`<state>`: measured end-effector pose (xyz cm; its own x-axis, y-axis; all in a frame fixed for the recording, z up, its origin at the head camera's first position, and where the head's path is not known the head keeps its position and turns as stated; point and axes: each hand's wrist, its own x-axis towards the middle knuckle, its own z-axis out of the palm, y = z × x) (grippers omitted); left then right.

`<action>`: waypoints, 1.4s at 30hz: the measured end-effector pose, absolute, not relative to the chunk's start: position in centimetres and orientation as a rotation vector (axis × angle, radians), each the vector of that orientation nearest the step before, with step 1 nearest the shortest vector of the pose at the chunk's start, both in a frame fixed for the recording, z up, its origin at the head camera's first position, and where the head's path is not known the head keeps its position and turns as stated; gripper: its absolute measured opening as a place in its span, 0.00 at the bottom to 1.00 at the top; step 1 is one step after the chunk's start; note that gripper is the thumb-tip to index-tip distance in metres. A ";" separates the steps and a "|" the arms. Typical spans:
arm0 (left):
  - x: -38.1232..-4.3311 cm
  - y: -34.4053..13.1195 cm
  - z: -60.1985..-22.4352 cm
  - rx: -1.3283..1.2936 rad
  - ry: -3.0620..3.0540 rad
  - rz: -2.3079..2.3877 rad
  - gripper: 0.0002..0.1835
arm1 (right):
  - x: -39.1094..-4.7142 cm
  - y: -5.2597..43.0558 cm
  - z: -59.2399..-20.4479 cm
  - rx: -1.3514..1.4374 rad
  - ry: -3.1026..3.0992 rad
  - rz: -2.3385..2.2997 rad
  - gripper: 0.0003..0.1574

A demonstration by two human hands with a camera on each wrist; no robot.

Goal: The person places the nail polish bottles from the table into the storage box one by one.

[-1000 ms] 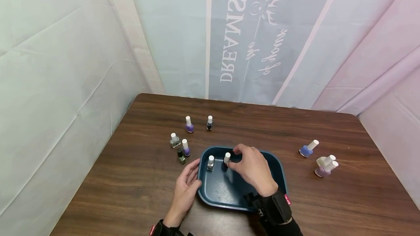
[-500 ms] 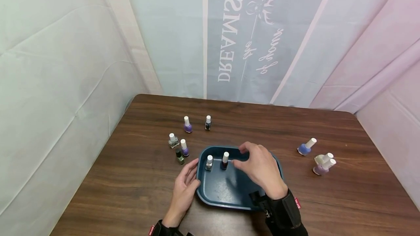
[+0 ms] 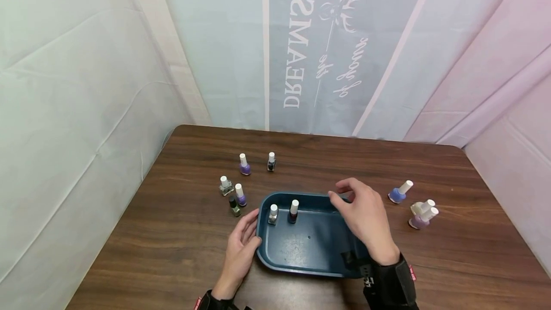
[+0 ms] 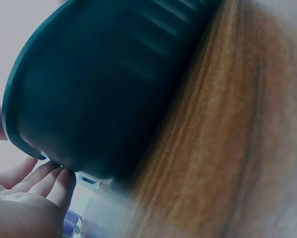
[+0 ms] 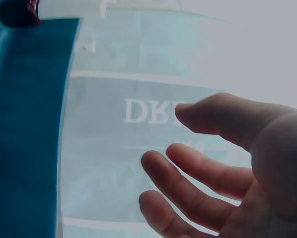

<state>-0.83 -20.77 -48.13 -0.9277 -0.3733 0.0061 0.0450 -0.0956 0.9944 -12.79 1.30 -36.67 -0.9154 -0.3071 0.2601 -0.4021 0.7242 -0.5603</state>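
A dark teal tray (image 3: 301,271) lies on the table with two white-capped nail polish bottles inside, a clear or silver one (image 3: 273,215) and a dark red one (image 3: 293,212). My left hand (image 3: 241,252) rests against the tray's left side; in the left wrist view its fairly straight fingers (image 4: 54,186) touch the outer wall. Over the tray's right part hovers my right hand (image 3: 366,214), holding nothing. The right wrist view shows its fingers (image 5: 181,186) spread and loosely bent, away from the dark red bottle (image 5: 19,11).
Left of and behind the tray stand several nail polish bottles, among them a purple one (image 3: 244,165), a black one (image 3: 271,162) and a green one (image 3: 234,207). To the right are a blue bottle (image 3: 398,194), a cream one (image 3: 416,208) and a lilac one (image 3: 419,221).
My right hand has let go of the dark red nail polish, left standing in the tray, and moved away to the right. My left hand stays at the tray's side.
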 end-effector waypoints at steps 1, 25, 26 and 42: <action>-0.8 -20.8 -48.1 0.366 -1.898 -2.104 0.34 | -12.9 1.6 -36.6 0.559 -2.756 0.970 0.14; -0.8 -20.7 -48.0 0.395 -1.915 -2.100 0.34 | -14.6 8.3 -37.7 0.048 -2.552 1.032 0.15; -0.8 -20.7 -48.0 0.400 -1.921 -2.096 0.34 | -14.7 8.7 -37.8 0.016 -2.553 1.040 0.16; -0.8 -20.6 -48.0 0.411 -1.924 -2.072 0.34 | -15.9 13.8 -39.0 -0.431 -2.504 1.120 0.25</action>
